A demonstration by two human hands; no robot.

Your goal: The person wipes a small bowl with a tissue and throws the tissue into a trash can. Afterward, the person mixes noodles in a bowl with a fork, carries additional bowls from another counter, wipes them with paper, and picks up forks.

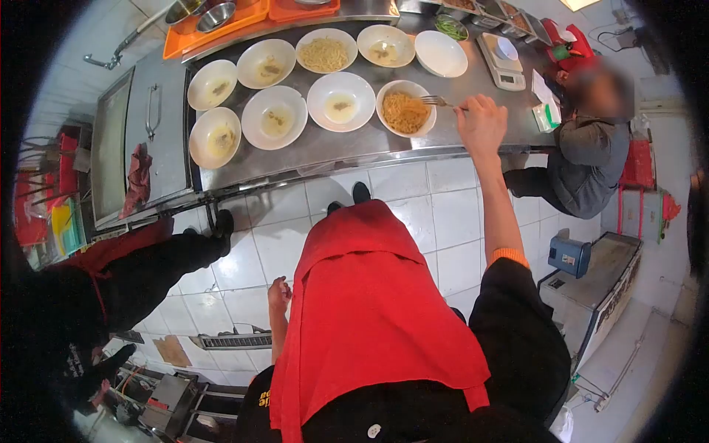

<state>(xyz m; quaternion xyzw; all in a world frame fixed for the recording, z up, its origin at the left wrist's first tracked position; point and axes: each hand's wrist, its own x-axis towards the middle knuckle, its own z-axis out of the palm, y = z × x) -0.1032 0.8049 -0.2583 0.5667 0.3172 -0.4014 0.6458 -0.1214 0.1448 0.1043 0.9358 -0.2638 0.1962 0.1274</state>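
My right hand [481, 127] grips a fork [434, 100], with its tines over a white bowl [431, 127] of orange-brown noodles [406, 112] at the right end of the front row. Against my apron's left side hangs my left hand [279, 292], away from the counter, its fingers curled and nothing visible in them. Several more white bowls stand in two rows. One bowl holds pale noodles [323, 55]; most others have a little liquid and seasoning at the bottom. The white bowl [442, 53] at the back right shows no food.
The bowls stand on a steel counter [332, 159]. To their right are a kitchen scale [502, 66] and a seated person [591, 148]. Another person in dark clothes [140, 273] is at my left. Orange trays [221, 26] with metal bowls sit at the back. White floor tiles lie below.
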